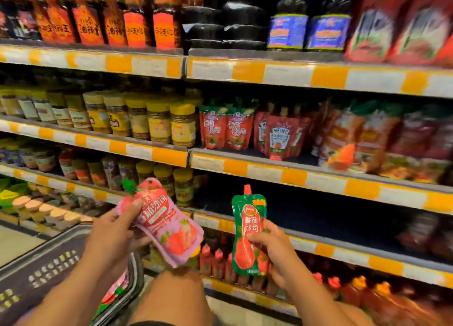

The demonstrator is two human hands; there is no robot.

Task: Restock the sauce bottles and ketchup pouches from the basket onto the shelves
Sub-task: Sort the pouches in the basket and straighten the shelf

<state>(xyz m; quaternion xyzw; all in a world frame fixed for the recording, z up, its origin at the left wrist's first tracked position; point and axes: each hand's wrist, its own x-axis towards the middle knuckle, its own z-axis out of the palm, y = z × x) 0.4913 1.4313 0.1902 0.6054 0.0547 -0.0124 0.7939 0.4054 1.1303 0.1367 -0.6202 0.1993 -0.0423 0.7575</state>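
Observation:
My left hand [115, 232] grips a pink ketchup pouch [166, 225] with a green cap, tilted to the right. My right hand [272, 247] holds a green and red ketchup pouch [247, 235] upright, its red spout on top. Both pouches hang in front of the shelves, at the level of a dark gap [282, 203] on the third shelf. The grey basket [44, 271] sits at the lower left, with another pouch [115, 294] showing at its rim. Similar red pouches [225, 127] stand on the second shelf.
Shelves with orange and white price strips [269, 171] fill the view. Yellow-lidded jars [159, 124] stand on the middle left, dark bottles [134, 21] on top, red bottles [220, 262] at the bottom. My knee [171, 298] is raised below the pouches.

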